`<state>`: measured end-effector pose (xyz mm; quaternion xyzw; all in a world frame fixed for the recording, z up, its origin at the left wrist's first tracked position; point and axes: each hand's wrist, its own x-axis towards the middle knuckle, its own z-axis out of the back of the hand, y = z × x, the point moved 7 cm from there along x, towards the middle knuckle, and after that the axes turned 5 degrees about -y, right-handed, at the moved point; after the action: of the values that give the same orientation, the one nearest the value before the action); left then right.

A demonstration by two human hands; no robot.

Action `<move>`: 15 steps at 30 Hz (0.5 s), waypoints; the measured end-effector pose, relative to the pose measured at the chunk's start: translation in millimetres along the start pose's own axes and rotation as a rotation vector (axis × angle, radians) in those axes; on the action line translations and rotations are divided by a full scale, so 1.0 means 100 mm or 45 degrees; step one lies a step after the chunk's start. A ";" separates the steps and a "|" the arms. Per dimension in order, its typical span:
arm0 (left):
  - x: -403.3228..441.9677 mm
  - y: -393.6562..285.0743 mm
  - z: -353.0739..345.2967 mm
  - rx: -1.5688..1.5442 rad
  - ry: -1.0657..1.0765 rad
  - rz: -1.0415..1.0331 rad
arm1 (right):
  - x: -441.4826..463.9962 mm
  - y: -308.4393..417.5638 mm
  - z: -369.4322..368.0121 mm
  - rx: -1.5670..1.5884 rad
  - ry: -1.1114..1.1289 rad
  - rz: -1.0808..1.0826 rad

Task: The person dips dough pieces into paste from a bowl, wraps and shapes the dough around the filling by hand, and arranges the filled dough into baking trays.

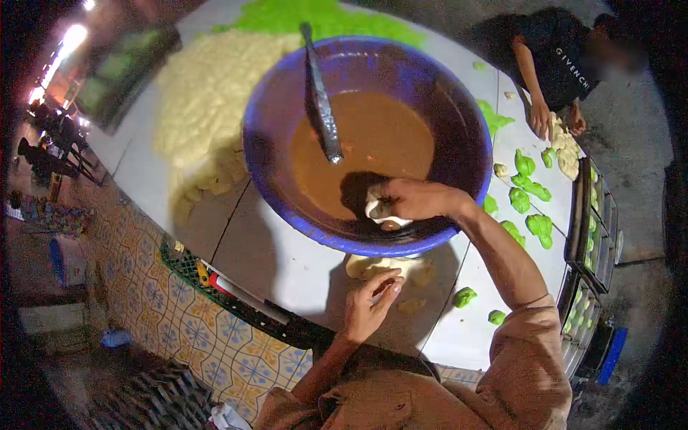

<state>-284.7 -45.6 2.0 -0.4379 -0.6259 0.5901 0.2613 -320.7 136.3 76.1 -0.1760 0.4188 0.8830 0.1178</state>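
Observation:
A big purple basin [259,193] of brown liquid [373,129] stands on the white tiled table. Inside its near right wall, my right hand [416,199] is closed around a pale piece of dough [375,209], low over the liquid. A silver-coloured utensil [326,125] leans in the basin, its dark end on the far rim. Just outside the near rim lies more pale dough [358,266]. My left hand [370,304] is at this dough's edge, thumb and fingertips pressed together; whatever they pinch, if anything, is too small to make out.
A large mass of pale dough [201,93] covers the table's left side, with bright green dough [337,21] behind. Several green lumps [539,229] lie on the right. Trays [595,222] line the right edge. A co-worker [555,61] handles pale dough at the far right.

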 end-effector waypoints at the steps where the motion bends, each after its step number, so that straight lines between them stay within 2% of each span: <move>1: 0.02 -0.08 0.00 0.077 0.014 -0.039 | -0.10 0.11 0.10 0.272 -0.089 0.013; 5: 0.10 -0.14 -0.16 -0.127 0.070 -0.077 | -0.51 0.17 0.23 1.121 -0.440 -0.014; 8: 0.18 -0.27 -0.46 -0.420 0.178 0.082 | -0.89 0.10 0.22 1.565 -0.685 0.077; 9: 0.19 -0.43 -0.58 -0.473 0.238 0.095 | -1.05 0.09 0.18 1.636 -0.807 0.008; 10: 0.14 -0.58 -0.68 -0.434 0.180 0.477 | -1.20 0.02 0.14 1.646 -0.954 0.068; 12: 0.18 -0.41 -0.89 -0.499 0.197 0.329 | -1.46 -0.24 -0.09 1.727 -1.031 0.052; 13: 0.16 -0.46 -1.03 -0.603 0.204 0.292 | -1.64 -0.39 -0.16 1.553 -1.303 -0.073; 14: 0.20 -0.30 -1.17 -0.731 0.262 0.276 | -1.80 -0.32 -0.25 1.673 -1.146 0.028; 15: 0.18 -0.27 -1.25 -0.659 0.289 0.328 | -1.99 -0.58 -0.41 1.658 -1.138 -0.065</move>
<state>-194.4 35.7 45.8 -0.6287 -0.6616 0.3867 0.1323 -110.0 128.7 92.9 0.2901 0.7603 0.4444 0.3746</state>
